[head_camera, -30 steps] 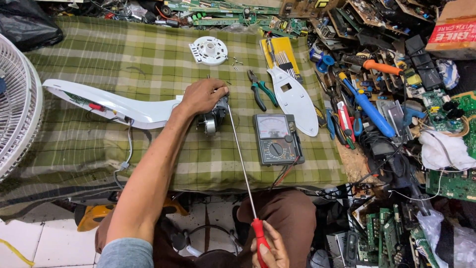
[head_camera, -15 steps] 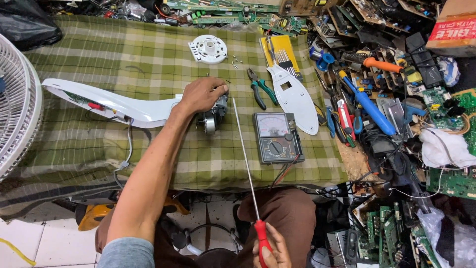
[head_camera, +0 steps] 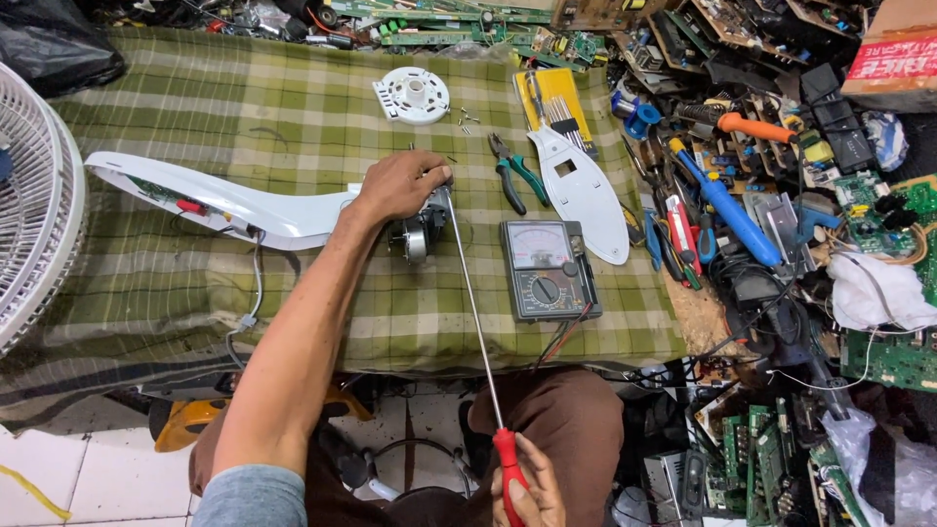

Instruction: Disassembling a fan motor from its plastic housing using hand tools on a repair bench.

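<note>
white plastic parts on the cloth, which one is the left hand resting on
The long curved white fan housing, under the left hand at its motor end. The round white disc and the flat pointed cover lie apart, untouched.

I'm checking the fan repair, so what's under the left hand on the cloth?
Under the left hand sits a small grey motor, joined to the white fan housing. The screwdriver tip reaches in there. The hand covers the motor's top and the screw.
</note>
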